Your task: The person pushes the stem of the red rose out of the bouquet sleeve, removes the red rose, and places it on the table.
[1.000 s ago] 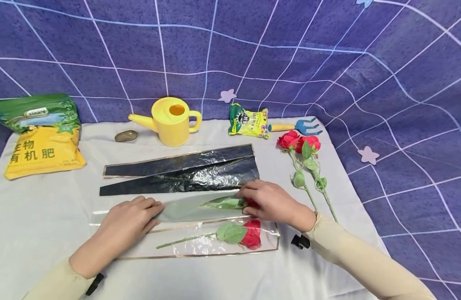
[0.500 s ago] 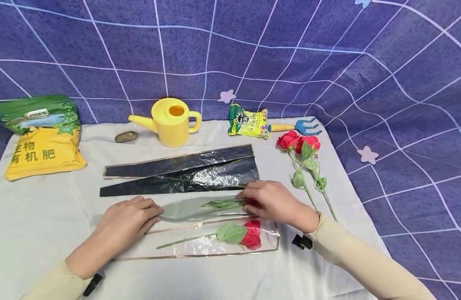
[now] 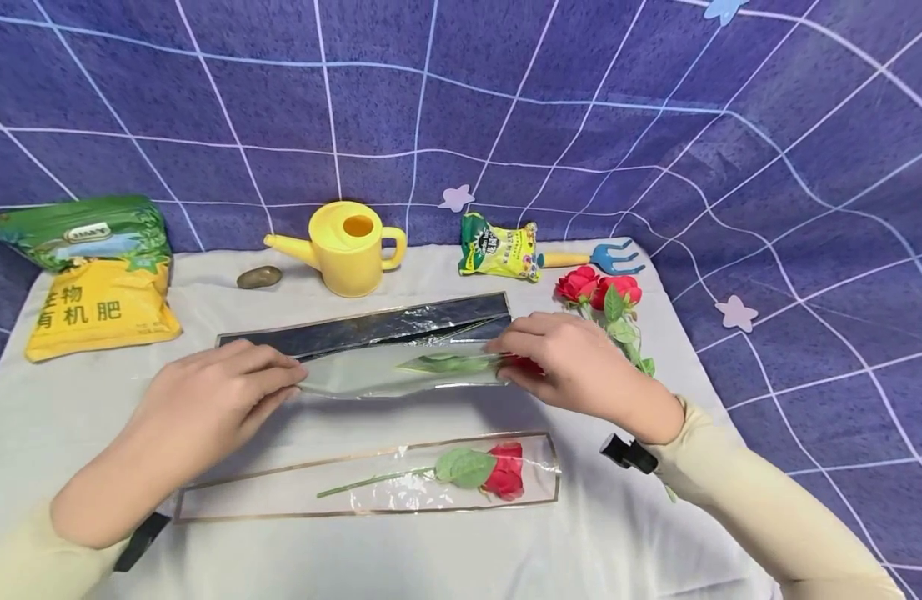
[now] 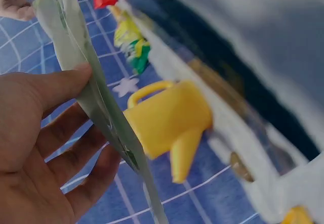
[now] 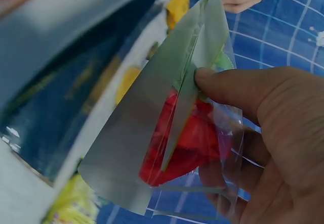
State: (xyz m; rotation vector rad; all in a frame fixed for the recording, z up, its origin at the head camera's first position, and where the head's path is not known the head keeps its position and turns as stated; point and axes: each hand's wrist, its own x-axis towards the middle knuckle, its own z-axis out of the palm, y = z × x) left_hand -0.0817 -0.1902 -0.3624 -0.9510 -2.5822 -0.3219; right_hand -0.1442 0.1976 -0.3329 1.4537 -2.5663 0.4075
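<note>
A translucent grey-green flower sleeve point(image 3: 363, 368) with a red rose point(image 5: 195, 143) inside hangs above the cloth, raised between both hands. My left hand point(image 3: 224, 387) pinches its narrow left end, the thumb on one face and fingers behind, as the left wrist view shows. At the wide end my right hand point(image 3: 573, 362) grips the sleeve beside the rose head, thumb in front. Part of the bloom is hidden by that hand in the head view. Behind the raised sleeve lie black flower sleeves point(image 3: 356, 329), partly covered. Nearer the person, a clear gold-edged sleeve point(image 3: 281, 498) holds another rose point(image 3: 503, 471).
Along the back stand a yellow watering can point(image 3: 348, 254), a brown stone point(image 3: 259, 277), a small green-yellow packet point(image 3: 498, 247) and a blue hand fork point(image 3: 611, 257). A fertilizer bag point(image 3: 104, 283) lies far left. Loose roses point(image 3: 599, 289) lie at right, partly behind the right forearm.
Both hands have lifted the grey-green sleeve with its rose off the cloth and moved it away from the person, over the front black sleeve. The clear sleeve stays in place, now fully uncovered.
</note>
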